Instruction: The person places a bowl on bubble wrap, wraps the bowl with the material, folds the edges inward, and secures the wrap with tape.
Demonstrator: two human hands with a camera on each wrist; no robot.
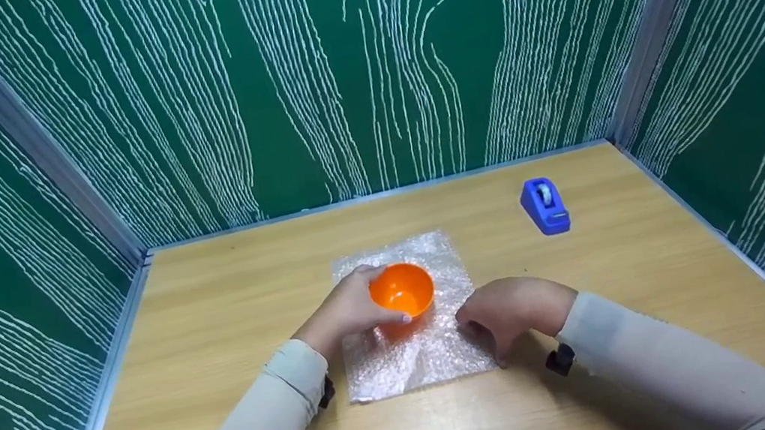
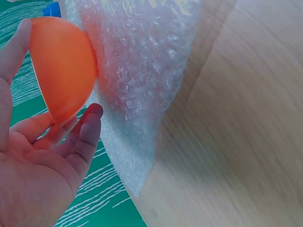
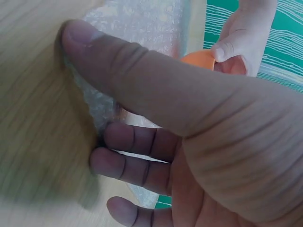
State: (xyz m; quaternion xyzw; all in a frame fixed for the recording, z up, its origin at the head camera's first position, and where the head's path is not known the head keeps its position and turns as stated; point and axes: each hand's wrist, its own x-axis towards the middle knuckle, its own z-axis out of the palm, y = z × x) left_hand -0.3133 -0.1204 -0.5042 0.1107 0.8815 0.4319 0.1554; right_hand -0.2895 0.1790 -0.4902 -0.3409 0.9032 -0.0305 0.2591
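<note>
My left hand holds an orange bowl by its rim, thumb on the near side and fingers around the far side. The bowl sits on a sheet of bubble wrap spread on the table; in the left wrist view its rounded underside faces the wrap. At the sheet's right edge rests my right hand, its fingers bent downward. The right wrist view shows that thumb apart from the fingers, with the wrap's edge close to the fingertips.
A blue tape dispenser stands on the wooden table at the back right. Green panels with white wavy lines enclose the table at the back and on both sides.
</note>
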